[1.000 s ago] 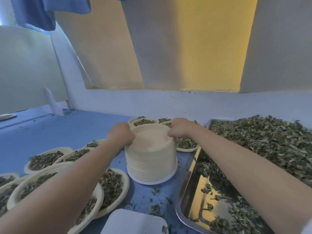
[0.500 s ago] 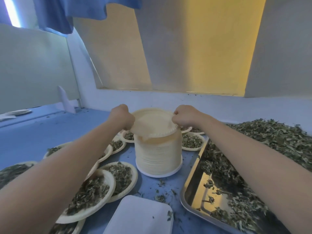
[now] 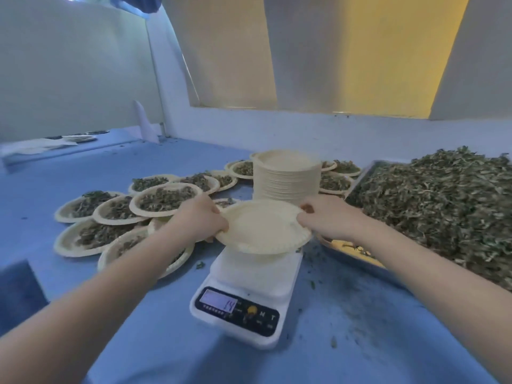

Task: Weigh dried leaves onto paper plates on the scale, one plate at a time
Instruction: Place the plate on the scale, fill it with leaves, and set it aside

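An empty cream paper plate [image 3: 263,227] sits on the platform of a white digital scale [image 3: 243,289], whose display reads 14. My left hand [image 3: 201,217] grips the plate's left rim and my right hand [image 3: 327,217] pinches its right rim. Behind the plate rises a tall stack of empty paper plates [image 3: 286,176]. A big heap of dried leaves [image 3: 437,200] fills a metal tray [image 3: 357,256] to the right.
Several filled plates of leaves [image 3: 163,200] spread over the blue table [image 3: 346,342] to the left, with more behind the stack. Loose leaf crumbs lie around the scale. A white wall runs along the back.
Both hands lifted the top plate off the stack and brought it toward me down onto the scale. The view tilted down, so the scale now shows.
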### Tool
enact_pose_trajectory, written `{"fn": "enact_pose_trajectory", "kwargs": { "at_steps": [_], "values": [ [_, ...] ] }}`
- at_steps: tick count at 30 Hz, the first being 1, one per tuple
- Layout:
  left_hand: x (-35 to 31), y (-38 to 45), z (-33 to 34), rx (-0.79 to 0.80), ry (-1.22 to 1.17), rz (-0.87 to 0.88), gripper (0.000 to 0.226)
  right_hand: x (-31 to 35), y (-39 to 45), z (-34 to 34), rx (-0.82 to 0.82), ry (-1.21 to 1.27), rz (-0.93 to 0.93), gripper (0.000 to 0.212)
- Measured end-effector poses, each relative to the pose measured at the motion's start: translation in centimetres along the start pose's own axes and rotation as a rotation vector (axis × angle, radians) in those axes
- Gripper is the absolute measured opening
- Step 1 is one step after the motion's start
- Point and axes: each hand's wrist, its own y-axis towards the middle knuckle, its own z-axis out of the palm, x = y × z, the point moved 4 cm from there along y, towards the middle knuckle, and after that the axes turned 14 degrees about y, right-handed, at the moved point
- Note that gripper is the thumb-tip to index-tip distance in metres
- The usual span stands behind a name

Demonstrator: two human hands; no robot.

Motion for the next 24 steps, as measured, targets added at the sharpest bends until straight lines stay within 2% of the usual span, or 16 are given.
{"fn": "enact_pose_trajectory", "kwargs": {
  "at_steps": [4, 7, 10, 11, 13, 15, 19, 21, 24],
  "values": [
    [1.2, -0.7, 3.0, -0.041, 0.038, -0.001, 0.006, -1.8, -0.5, 2.5, 0.007, -0.027, 0.032, 0.022],
    [1.8, -0.9, 4.1, -0.085, -0.006, -0.015, 0.012, -2.1, -0.7, 2.9, -0.034, -0.059, 0.007, 0.025],
    [2.2, -1.1, 4.9, -0.076, -0.046, -0.033, 0.015, -2.1, -0.7, 3.4, -0.008, -0.113, 0.005, 0.012],
    [2.3, -1.1, 5.1, -0.078, -0.057, -0.045, 0.017, -2.3, -0.6, 3.6, -0.006, -0.124, 0.008, 0.014],
    [2.8, -1.2, 5.3, -0.101, -0.091, -0.068, 0.016, -2.9, -0.5, 3.5, -0.043, -0.108, 0.019, 0.035],
    [3.4, -1.5, 5.4, -0.148, -0.175, -0.068, 0.018, -3.4, -0.5, 3.3, -0.113, -0.032, 0.018, 0.053],
    [5.5, -2.5, 6.3, -0.267, -0.486, -0.167, 0.041, -4.2, -0.2, 3.4, -0.174, 0.098, 0.005, 0.067],
    [6.4, -3.0, 7.4, -0.289, -0.675, -0.255, 0.04, -4.4, -0.1, 3.4, -0.205, 0.163, -0.016, 0.064],
    [7.3, -3.5, 8.5, -0.341, -0.811, -0.306, 0.042, -4.6, -0.2, 3.5, -0.244, 0.225, -0.055, 0.05]
  ]
}}
